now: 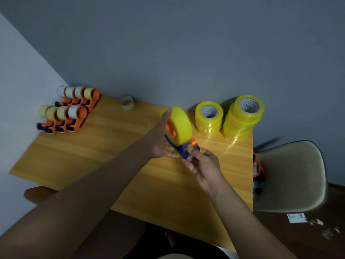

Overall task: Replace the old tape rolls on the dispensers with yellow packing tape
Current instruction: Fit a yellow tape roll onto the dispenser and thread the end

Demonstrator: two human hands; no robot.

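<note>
two hands meet over the middle of the wooden table (104, 146) in the head view, both on one tape dispenser (183, 149) lifted clear of the tabletop. the left hand (160, 141) holds it from the left side, fingers stretched up along the face of the yellow tape roll (182, 125) mounted on it, thumb under the blue body. the right hand (202, 163) pinches the near, lower end of the dispenser with curled fingertips. the dispenser's long axis runs on a slant from the roll, up and away from the person, down to the blue and orange end nearest the right hand; the roll's open side, with its orange hub, faces left. motion blur softens the detail at the pinch, so what exactly lies between the fingertips cannot be told.

behind the hands, against the wall, stand two stacks of yellow packing tape (228, 118), side by side, the right one taller. a small, nearly spent roll (127, 103) lies alone near the wall. at the far left corner two rows of orange and blue dispensers (69, 111) stand close together, carrying pale or whitish rolls. a beige chair (291, 176) sits just beside the table's right edge, with another orange and blue dispenser (258, 172) showing between chair and table.
</note>
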